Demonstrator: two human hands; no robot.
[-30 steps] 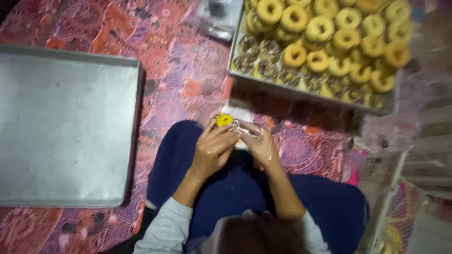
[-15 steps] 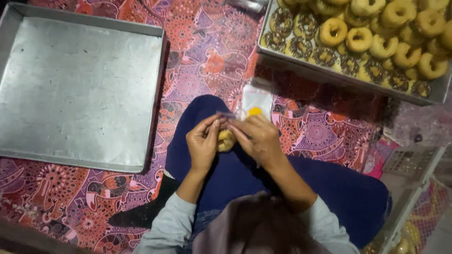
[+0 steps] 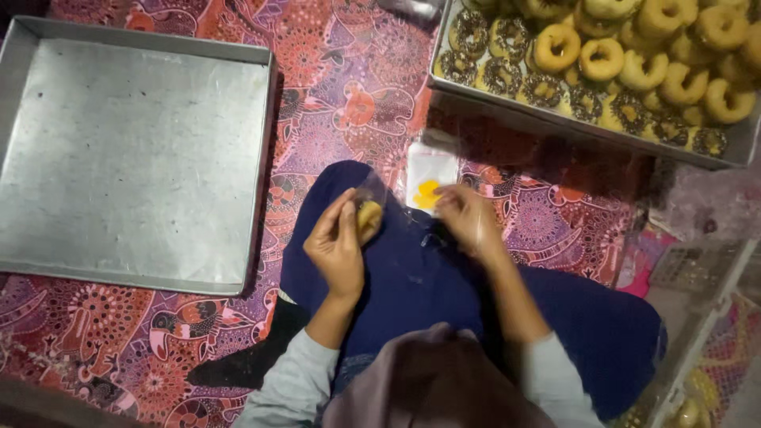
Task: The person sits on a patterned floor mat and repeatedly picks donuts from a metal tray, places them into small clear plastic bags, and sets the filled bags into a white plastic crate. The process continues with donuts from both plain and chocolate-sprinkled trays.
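Observation:
My left hand (image 3: 337,246) holds a small doughnut in a clear plastic wrapper (image 3: 369,212) over my blue-trousered knee. My right hand (image 3: 468,218) is a little to the right with its fingers pinched; whether it grips the wrapper's edge is unclear. Just beyond my knee a small stack of clear plastic bags with a yellow print (image 3: 430,178) lies on the patterned mat. A metal tray of ring doughnuts (image 3: 515,107), some plain and some with dark sprinkles, sits at the upper right.
A large bare metal baking tray (image 3: 135,150) lies on the red and purple patterned mat (image 3: 333,95) to my left. A crate and plastic packaging (image 3: 705,261) stand at the right edge.
My hands have drawn apart: the left keeps the wrapped doughnut and the right has moved off to the right. The view shifted, bringing the bags into sight.

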